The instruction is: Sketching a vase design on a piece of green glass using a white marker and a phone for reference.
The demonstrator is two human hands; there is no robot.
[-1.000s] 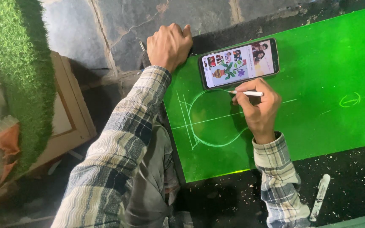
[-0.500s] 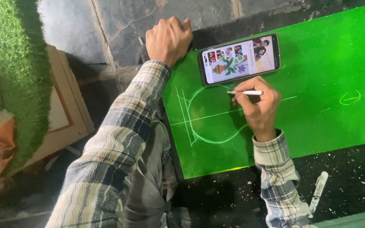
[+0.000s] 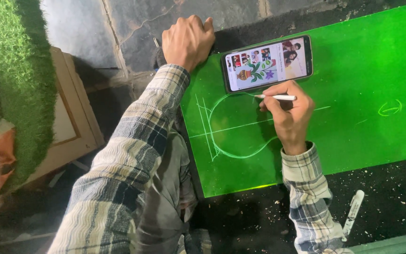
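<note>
Right hand (image 3: pixel 290 115) pinching your white marker (image 3: pixel 278 98), tip on green sheet (image 3: pixel 353 70) just near of phone (image 3: pixel 268 63); left hand (image 3: pixel 187 40) curled at sheet's far-left corner.

The green sheet (image 3: pixel 353 70) runs off the right edge, and the phone (image 3: pixel 267 63) screen pictures are too small to tell

From the right hand (image 3: pixel 288 115), bare green sheet (image 3: pixel 363 75) lies open toward three o'clock, while the phone (image 3: pixel 267 63) blocks twelve o'clock, the left hand (image 3: pixel 187 41) sits at ten, and a white marker (image 3: pixel 352 214) lies at five.
</note>
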